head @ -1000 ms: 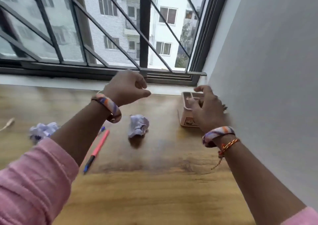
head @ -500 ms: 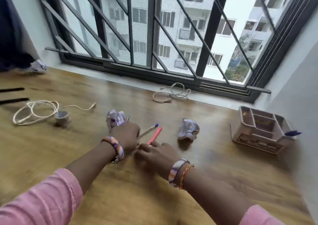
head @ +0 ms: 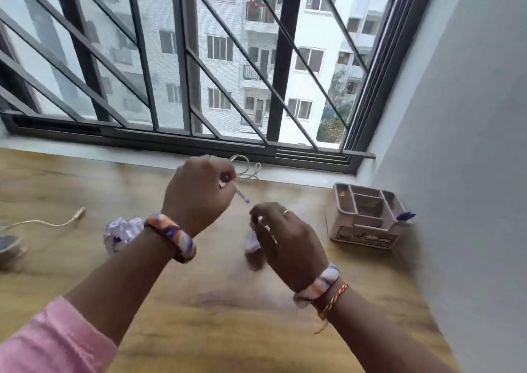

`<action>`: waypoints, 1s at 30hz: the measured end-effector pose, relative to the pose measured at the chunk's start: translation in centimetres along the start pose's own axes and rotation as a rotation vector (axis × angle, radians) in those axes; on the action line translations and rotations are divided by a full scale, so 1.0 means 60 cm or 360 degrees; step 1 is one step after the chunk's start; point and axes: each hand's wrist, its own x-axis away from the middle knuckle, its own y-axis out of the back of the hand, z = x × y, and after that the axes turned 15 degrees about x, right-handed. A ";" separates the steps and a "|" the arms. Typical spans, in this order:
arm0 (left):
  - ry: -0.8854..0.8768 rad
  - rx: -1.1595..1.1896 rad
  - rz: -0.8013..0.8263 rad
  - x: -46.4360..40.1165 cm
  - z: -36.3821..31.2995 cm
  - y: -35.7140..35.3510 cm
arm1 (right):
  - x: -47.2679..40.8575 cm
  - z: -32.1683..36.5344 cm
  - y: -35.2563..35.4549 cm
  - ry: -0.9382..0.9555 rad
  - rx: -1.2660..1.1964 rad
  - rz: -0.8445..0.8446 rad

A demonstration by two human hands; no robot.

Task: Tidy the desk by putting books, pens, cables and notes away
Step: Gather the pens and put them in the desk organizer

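Above the wooden desk (head: 228,330), her left hand (head: 196,195) grips a white pen (head: 241,194), tip toward 4 o'clock. Her right hand (head: 288,241) pinches a pink pen (head: 266,228). At 3 o'clock sits the organizer (head: 368,218).

Pen (head: 267,228) in right hand (head: 288,240) blurred; cable (head: 42,223) cut off at left edge.
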 end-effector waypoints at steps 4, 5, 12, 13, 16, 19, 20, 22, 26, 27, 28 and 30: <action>-0.0274 0.0319 0.0103 -0.076 -0.078 -0.071 | -0.028 -0.083 0.089 -0.0486 0.0085 -0.0445; -0.0331 0.0358 0.0123 -0.093 -0.098 -0.095 | -0.030 -0.106 0.112 -0.0595 0.0181 -0.0526; -0.0546 0.0429 0.0460 -0.157 -0.227 -0.269 | -0.002 -0.247 0.207 -0.1115 0.0558 -0.0417; -0.0543 0.0385 0.0516 -0.157 -0.237 -0.287 | 0.000 -0.258 0.208 -0.1204 0.0551 -0.0336; -0.0531 0.0210 0.0719 -0.158 -0.262 -0.337 | 0.003 -0.284 0.204 -0.1465 0.0556 -0.0047; -0.0554 0.0003 0.0921 -0.152 -0.268 -0.362 | 0.006 -0.290 0.195 -0.1478 0.0591 0.0253; -0.0566 -0.0024 0.0937 -0.150 -0.265 -0.364 | 0.007 -0.288 0.195 -0.1470 0.0618 0.0303; -0.0576 0.0003 0.0903 -0.146 -0.253 -0.355 | 0.011 -0.286 0.195 -0.1424 0.0695 0.0308; -0.0527 0.0102 0.0804 -0.131 -0.216 -0.299 | 0.016 -0.265 0.194 -0.1226 0.0703 0.0206; -0.0494 0.0103 0.0797 -0.125 -0.200 -0.279 | 0.015 -0.255 0.191 -0.1175 0.0682 0.0193; -0.0450 0.0123 0.0796 -0.119 -0.185 -0.258 | 0.013 -0.245 0.188 -0.1132 0.0664 0.0187; -0.0307 0.0206 0.0804 -0.103 -0.145 -0.207 | 0.005 -0.219 0.172 -0.1042 0.0598 0.0215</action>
